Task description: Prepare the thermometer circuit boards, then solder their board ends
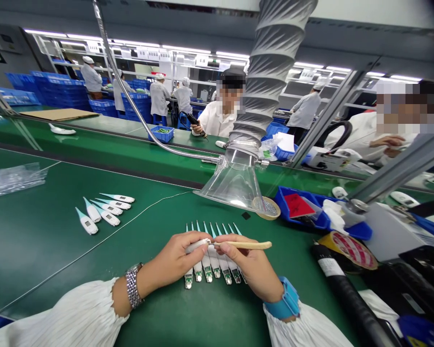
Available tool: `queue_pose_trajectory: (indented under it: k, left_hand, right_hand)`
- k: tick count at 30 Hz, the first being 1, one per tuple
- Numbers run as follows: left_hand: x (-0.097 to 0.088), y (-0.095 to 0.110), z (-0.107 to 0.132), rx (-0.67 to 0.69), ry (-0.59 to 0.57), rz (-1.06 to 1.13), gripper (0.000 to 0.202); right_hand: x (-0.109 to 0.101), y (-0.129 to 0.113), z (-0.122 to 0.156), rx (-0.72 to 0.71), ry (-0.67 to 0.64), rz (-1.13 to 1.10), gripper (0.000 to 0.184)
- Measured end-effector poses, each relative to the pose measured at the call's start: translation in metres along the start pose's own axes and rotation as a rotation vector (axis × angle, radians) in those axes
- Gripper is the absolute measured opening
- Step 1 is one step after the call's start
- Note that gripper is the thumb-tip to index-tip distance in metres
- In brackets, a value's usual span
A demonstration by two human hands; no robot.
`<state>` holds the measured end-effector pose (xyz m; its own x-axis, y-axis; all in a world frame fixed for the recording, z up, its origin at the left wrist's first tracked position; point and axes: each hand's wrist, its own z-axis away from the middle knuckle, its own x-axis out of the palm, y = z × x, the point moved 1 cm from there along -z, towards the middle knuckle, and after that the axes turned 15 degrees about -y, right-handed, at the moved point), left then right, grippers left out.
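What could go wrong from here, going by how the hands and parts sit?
The tool in the right hand points toward the left hand; a slip might jab its thumb or mark the white device it holds. Both hands are over the row of thermometers, so a bump could disturb it or touch the exposed green circuit boards.

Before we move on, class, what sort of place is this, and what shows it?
Probably an electronics assembly workshop: what look like thermometers lie in a row with circuit boards exposed, a clear hood hangs over the green bench, and white-coated people work beyond.
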<state>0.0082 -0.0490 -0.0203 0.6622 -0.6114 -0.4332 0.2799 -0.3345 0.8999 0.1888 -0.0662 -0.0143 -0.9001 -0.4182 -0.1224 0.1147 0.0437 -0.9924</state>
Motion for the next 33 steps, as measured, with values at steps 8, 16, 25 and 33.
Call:
queue_pose_trajectory:
  k: [8, 16, 25, 33]
  left_hand:
    - [-0.0003, 0.0000, -0.0002, -0.012, 0.017, -0.026, 0.027]
    - [-0.0002, 0.0004, 0.0003, -0.006, 0.018, -0.018, 0.027]
    - [-0.0011, -0.0004, -0.0006, -0.020, 0.044, -0.022, 0.025]
    - [0.0022, -0.0051, -0.0018, -0.007, 0.104, -0.012, 0.030]
  right_hand:
    - [-0.0005, -0.0002, -0.0003, -0.015, 0.029, -0.005, 0.026]
    - [-0.0002, 0.0010, -0.0010, -0.034, 0.024, 0.053, 0.023]
    - [0.0006, 0.0003, -0.0013, -0.088, 0.037, 0.057, 0.019]
    - [0.0081, 0.0040, -0.0001, -0.352, 0.164, 0.283, 0.011]
